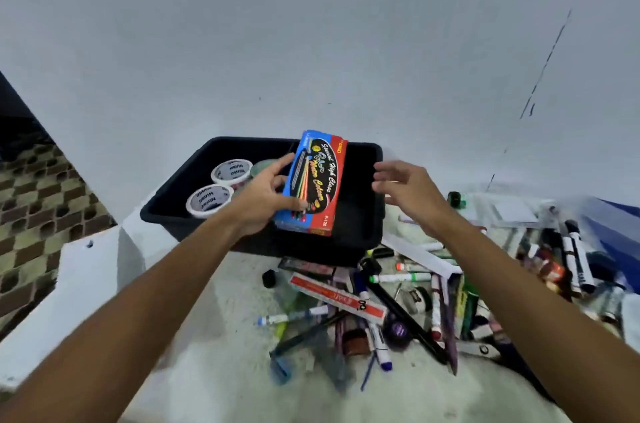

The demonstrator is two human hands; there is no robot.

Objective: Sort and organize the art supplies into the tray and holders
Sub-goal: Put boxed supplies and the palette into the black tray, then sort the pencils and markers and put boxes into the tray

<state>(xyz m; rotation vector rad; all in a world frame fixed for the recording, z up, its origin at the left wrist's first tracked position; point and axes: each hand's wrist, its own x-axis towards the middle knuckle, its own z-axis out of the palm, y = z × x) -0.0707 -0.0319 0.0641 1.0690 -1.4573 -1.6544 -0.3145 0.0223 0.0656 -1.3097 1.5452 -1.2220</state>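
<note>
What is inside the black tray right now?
Two white tape rolls sit in the left part of the black tray, with a greenish round thing partly visible beside them. The water colour box, held by the left hand, covers the middle.

Flat, cool, dim indoor light, no clear source, bluish cast over the wall (311, 24). Shadows weak and soft; the black tray (194, 215) interior reads nearly featureless. No strong glare. Heavy wide-angle bending at the edges, forearms stretched. Motion blur on the right hand (405, 185) and the supply pile (398, 301); the right edge is smeared and soft.
</note>
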